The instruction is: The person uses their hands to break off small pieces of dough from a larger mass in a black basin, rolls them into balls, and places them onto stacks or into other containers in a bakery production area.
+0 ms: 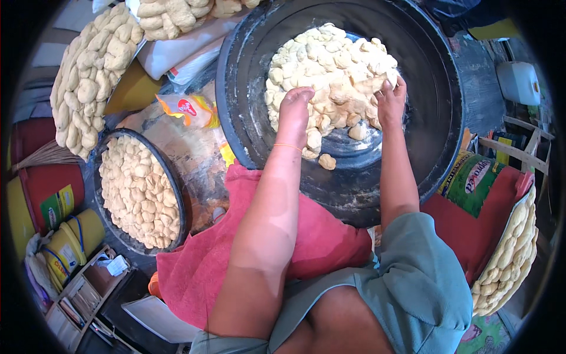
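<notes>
Found the dough-like lumps (330, 56) heaped in the far part of a wide black basin (430, 94). Seemed to call for light, even handling: best worked from the edges inward with cupped palms and little squeezing, to turn the pieces without crushing or fusing them. Looked wise, too, to keep every motion low inside the rim and to mind loose pieces on the near side, such as a small stray lump (327, 161).

Showed pale cream across the top and tan toward the near middle; appeared knobbly, uneven in size, closely packed, with whitish smears nearby.

Had the left hand (295, 110) at the heap's left side, thumb in sight, fingers mostly hidden; had the right hand (391, 106) at the right edge, fingers bent beside a pale lump. Could not tell a firm grip from a mere touch in either.

Noted farther out a red cloth (330, 239) over the lap, a yellow-and-orange packet (203, 115) left of the basin, and a smaller dark tub (179, 203) full of similar lumps.
</notes>
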The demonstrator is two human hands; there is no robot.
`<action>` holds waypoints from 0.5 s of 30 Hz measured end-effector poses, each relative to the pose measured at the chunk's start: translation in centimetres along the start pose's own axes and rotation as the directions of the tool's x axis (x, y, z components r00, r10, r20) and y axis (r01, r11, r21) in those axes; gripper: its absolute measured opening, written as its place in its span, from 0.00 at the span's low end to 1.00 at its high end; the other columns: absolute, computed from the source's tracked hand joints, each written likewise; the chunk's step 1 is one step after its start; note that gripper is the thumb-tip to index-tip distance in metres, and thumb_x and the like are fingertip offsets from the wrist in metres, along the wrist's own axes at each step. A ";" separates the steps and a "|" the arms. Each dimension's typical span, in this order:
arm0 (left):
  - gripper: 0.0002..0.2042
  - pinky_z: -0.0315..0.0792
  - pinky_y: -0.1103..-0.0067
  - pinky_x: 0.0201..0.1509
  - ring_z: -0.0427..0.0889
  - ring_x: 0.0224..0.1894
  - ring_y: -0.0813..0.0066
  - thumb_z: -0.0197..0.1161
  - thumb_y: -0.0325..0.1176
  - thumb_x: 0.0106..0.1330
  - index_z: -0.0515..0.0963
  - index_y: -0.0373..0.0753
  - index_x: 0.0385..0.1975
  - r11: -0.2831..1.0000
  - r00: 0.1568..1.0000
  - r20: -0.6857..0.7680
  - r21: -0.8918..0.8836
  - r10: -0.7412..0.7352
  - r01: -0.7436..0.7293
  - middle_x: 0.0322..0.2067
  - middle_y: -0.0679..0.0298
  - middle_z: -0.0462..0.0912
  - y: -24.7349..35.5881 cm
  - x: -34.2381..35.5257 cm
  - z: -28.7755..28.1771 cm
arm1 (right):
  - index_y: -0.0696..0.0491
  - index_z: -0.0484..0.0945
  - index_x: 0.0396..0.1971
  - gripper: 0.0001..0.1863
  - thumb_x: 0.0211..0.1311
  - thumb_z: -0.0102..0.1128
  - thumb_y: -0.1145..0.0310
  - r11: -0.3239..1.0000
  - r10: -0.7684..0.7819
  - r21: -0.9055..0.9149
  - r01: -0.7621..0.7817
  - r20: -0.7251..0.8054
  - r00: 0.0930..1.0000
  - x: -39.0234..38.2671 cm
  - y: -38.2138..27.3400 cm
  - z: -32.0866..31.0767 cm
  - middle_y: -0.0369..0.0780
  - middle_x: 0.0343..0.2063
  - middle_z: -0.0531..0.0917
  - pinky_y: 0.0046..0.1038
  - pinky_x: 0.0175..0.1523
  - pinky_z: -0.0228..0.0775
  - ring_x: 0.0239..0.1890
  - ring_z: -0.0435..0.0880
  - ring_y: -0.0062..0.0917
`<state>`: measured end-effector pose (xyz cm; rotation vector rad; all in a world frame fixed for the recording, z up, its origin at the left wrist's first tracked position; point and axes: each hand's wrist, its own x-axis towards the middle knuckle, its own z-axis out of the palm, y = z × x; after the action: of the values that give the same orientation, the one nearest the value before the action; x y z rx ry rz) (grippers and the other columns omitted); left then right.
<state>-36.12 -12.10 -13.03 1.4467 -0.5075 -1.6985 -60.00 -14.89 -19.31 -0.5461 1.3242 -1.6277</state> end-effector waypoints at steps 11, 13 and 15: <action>0.22 0.74 0.67 0.48 0.76 0.44 0.69 0.52 0.51 0.67 0.69 0.38 0.49 0.923 0.983 0.102 -0.340 -0.153 0.179 0.40 0.60 0.76 0.1 -0.1 0.7 | 0.56 0.70 0.54 0.24 0.52 0.53 0.78 0.684 -0.106 -0.497 0.534 0.657 0.746 -12.1 0.2 7.2 0.47 0.42 0.76 0.32 0.56 0.63 0.48 0.74 0.39; 0.22 0.74 0.67 0.48 0.76 0.43 0.68 0.52 0.51 0.67 0.69 0.38 0.49 0.917 0.974 0.132 -0.333 -0.186 0.220 0.40 0.59 0.76 0.4 0.0 1.0 | 0.57 0.69 0.54 0.24 0.54 0.55 0.77 0.577 -0.061 -0.565 0.590 0.690 0.721 -12.3 0.9 6.4 0.47 0.45 0.76 0.30 0.55 0.65 0.48 0.75 0.34; 0.22 0.74 0.67 0.48 0.76 0.43 0.68 0.52 0.49 0.68 0.68 0.36 0.51 0.922 0.949 0.222 -0.269 -0.223 0.279 0.42 0.56 0.75 0.9 -0.3 1.2 | 0.57 0.68 0.54 0.24 0.54 0.56 0.77 0.758 0.001 -0.536 0.372 0.570 0.822 -11.7 1.2 6.3 0.46 0.45 0.77 0.29 0.55 0.66 0.48 0.75 0.31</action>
<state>-36.94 -12.59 -11.89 1.1761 -0.1536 -2.0311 -49.12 -7.96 -15.94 -1.4899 1.3723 -1.0007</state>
